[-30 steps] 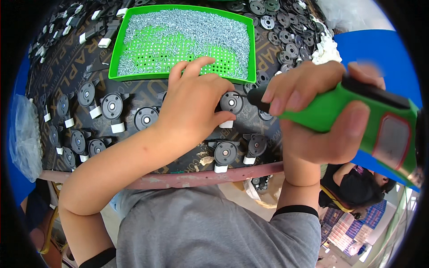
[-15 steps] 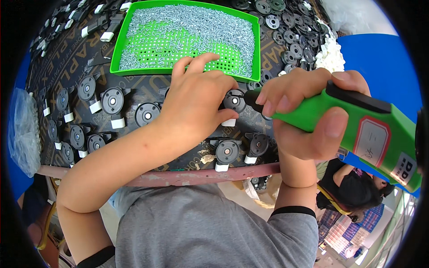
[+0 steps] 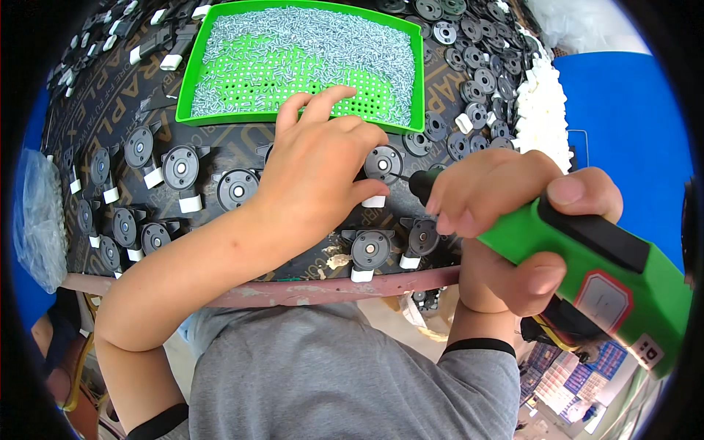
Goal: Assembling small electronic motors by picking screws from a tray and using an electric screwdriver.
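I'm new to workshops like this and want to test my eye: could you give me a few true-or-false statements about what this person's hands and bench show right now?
1. The right hand grips a green electric screwdriver. True.
2. The green tray holds small silvery screws. True.
3. The left hand is lifting the tray. False: it rests on the black round parts on the bench.
4. The screwdriver's tip points at the tray. False: it points at a black round part beside the left hand.

— How does the left hand sit?
— Palm down, fingers spread forward, forearm angled in from lower left.
— And the right hand?
— Curled in a tight grip, thumb on top.
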### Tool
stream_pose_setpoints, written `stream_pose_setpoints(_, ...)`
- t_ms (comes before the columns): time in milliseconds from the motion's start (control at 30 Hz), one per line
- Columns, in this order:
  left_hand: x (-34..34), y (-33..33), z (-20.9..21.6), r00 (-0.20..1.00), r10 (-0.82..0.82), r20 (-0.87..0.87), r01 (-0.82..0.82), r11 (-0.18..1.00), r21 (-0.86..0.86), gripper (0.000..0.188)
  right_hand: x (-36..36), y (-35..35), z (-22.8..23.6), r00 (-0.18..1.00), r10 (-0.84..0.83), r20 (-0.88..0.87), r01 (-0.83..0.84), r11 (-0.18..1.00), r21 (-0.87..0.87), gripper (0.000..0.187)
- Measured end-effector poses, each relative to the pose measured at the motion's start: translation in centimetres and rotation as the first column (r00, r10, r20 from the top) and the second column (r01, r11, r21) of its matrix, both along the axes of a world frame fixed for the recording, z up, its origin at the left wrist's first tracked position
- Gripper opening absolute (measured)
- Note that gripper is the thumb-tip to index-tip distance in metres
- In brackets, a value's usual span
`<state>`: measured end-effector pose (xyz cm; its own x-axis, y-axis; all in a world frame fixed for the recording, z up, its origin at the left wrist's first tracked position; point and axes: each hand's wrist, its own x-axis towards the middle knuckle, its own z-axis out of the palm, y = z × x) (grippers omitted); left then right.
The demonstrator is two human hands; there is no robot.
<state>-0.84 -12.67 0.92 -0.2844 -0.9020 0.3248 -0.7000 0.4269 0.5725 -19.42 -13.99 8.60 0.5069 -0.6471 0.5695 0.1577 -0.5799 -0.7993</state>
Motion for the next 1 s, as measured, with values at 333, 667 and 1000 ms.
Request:
stream_pose_setpoints(333, -0.3, -0.1, 0.2, 1.0, -0.009, -0.008, 0.009, 1.0, 0.007, 0.038, -0.2, 0.2, -0.2, 0.999, 0.052, 0.003, -0.052, 0.998, 0.035, 0.053)
stream_pose_setpoints(667, -0.2, -0.1, 0.2, 1.0, -0.006, -0.013, 0.006, 1.0, -0.001, 0.038, 0.2, 0.3, -0.4, 0.999, -0.008, 0.034, 0.006, 0.999, 0.054, 0.052)
stream_pose_setpoints(1000, -0.6, 0.6, 0.4, 0.997, -0.002, -0.074, 0.001, 1.0, -0.003, 0.027, -0.3, 0.0, -0.5, 0.987, -0.03, 0.155, 0.028, 0.999, 0.016, 0.045)
